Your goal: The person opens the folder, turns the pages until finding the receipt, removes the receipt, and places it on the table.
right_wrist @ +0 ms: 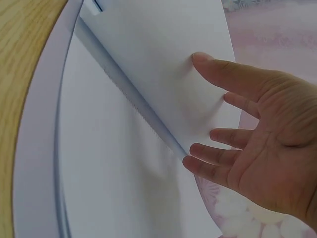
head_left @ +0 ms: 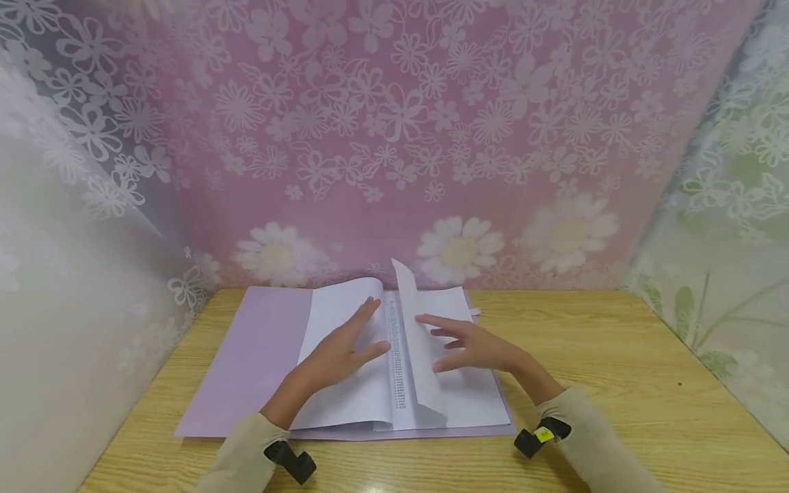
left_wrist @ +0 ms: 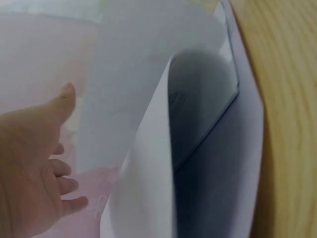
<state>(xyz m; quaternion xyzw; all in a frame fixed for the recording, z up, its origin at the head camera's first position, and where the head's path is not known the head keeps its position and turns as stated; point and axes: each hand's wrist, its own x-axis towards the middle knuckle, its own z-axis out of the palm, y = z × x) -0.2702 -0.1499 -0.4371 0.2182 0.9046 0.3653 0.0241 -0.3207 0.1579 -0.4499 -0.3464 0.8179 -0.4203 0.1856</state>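
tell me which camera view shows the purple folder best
The head view: it shows the purple folder lying open on the table, much of its left side bare. The left wrist view shows only part, under the pages; the right wrist view, only a strip along one edge.

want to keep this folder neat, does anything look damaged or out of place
Nothing looks spilled or damaged. One page stands raised in the purple folder by the right hand, apparently just mid-turn.
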